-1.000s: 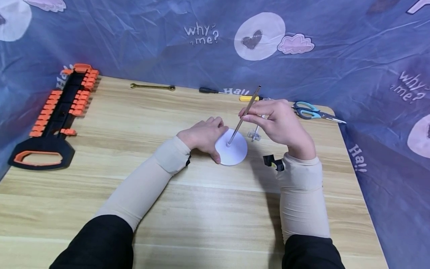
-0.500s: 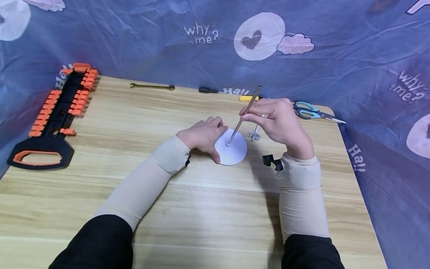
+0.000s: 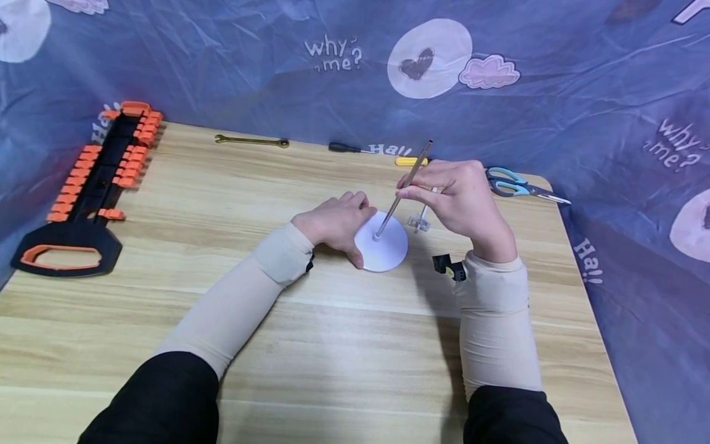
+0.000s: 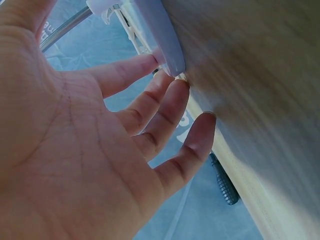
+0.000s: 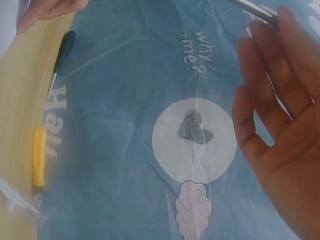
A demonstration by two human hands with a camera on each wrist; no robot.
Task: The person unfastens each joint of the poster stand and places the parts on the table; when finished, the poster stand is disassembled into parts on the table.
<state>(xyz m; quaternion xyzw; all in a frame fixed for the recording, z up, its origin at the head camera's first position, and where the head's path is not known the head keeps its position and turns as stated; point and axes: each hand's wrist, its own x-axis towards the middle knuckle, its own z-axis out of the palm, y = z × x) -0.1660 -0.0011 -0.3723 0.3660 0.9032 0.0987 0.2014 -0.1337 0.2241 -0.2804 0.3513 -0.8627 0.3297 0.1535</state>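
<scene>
A white round disc (image 3: 388, 250) lies on the wooden table with a small raised hub at its middle. My left hand (image 3: 338, 227) holds the disc by its left side, thumb at the near rim and fingers at the far rim. In the left wrist view the fingertips meet the disc's edge (image 4: 167, 40), while the little finger stays apart from it. A slim metal rod (image 3: 395, 208) leans to the right, its lower end at the hub. My right hand (image 3: 457, 197) pinches this rod above its middle between thumb and fingers. The rod (image 5: 255, 9) also shows in the right wrist view.
A clear plastic cross-shaped piece with a white stem (image 3: 419, 223) lies right of the disc. Along the back are a wrench (image 3: 252, 142), a black-handled screwdriver (image 3: 345, 148), a yellow handle (image 3: 409, 161) and scissors (image 3: 518, 185). A black-and-orange rack (image 3: 97, 191) lies left.
</scene>
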